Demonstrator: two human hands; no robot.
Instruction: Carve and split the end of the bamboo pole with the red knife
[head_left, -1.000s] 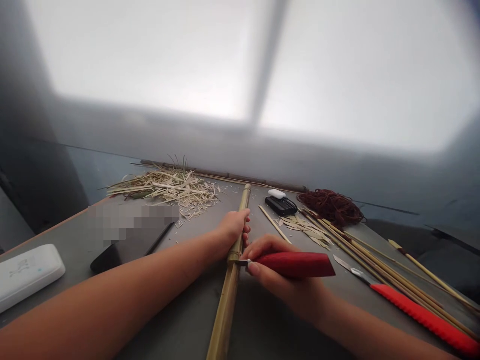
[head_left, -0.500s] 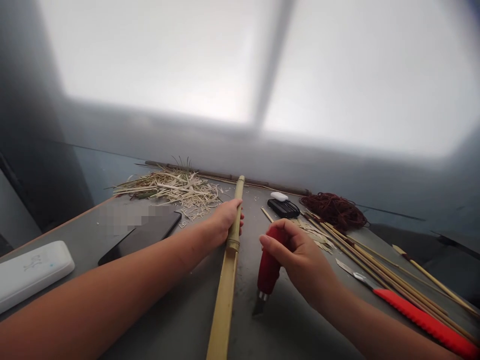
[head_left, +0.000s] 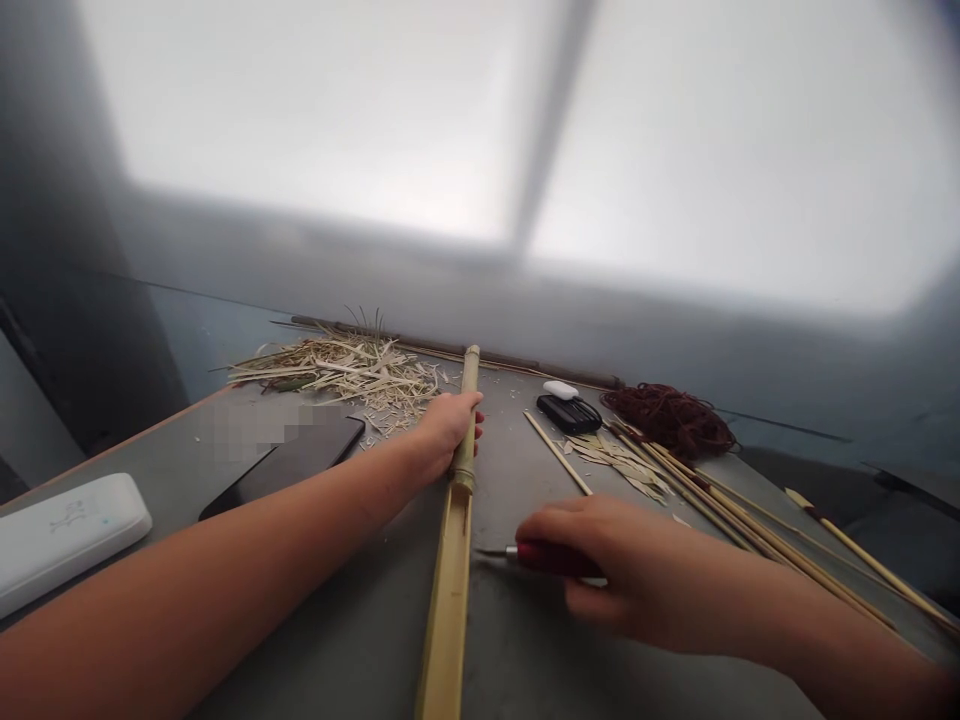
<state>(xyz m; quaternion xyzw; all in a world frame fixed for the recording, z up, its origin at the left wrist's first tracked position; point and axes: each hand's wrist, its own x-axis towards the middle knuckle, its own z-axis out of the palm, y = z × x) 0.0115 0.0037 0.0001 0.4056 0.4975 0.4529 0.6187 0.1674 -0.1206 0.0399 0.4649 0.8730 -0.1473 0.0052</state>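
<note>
My left hand is wrapped round the upper part of a bamboo piece, just above a node. Below that node the bamboo is cut open into a long trough that runs toward me, past the bottom edge of the view. My right hand is closed on the red handle of a knife. The knife lies nearly level, its blade pointing left, with the tip close to the right edge of the bamboo trough.
Shavings are heaped at the back left, near a dark phone and a white case. Right of the bamboo lie a black device, thin sticks and dark red cord. A dark pole lies along the back.
My right hand has turned the knife from blade-down to nearly level, blade pointing left, and now covers the red cutter. The bamboo's far end has shifted slightly left with my left hand.
</note>
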